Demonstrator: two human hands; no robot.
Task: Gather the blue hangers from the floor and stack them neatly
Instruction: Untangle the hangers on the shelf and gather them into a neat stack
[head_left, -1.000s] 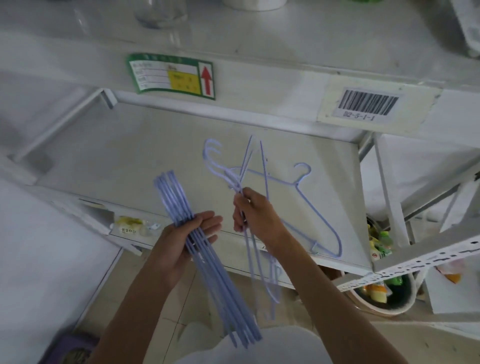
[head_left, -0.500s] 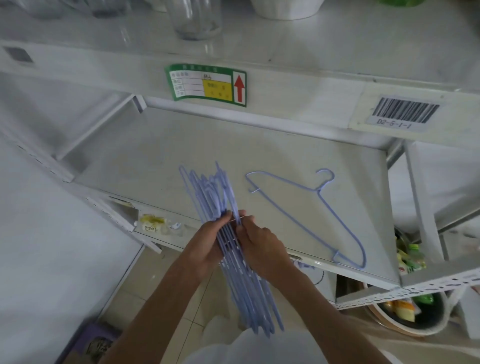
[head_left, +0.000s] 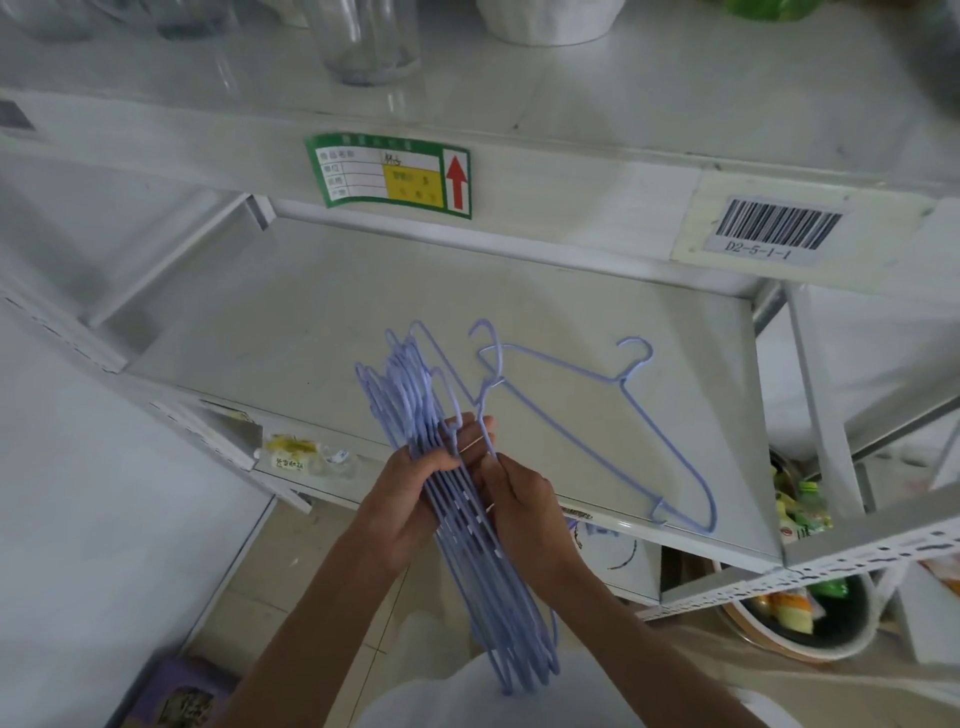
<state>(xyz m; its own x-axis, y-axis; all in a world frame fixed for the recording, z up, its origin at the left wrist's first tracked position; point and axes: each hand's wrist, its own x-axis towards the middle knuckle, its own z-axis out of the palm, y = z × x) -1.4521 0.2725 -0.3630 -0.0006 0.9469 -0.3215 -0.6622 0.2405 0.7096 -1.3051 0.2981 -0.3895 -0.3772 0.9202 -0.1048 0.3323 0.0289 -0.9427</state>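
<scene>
Shelf; hands' grip hides hangers.

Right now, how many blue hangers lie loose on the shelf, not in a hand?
1. The single hanger lies flat on the shelf, right of the bundle held by both hands. Others may be hidden behind it.

We see a white metal shelf whose board carries one blue hanger lying flat, its hook pointing away from us, its lower end reaching the front lip, off to the right of the fingers. Above it, the upper shelf bears a clear glass and a white bowl. Its front edge carries a green label with a red arrow and a barcode sticker. Below the fingers lies the tiled floor.
</scene>
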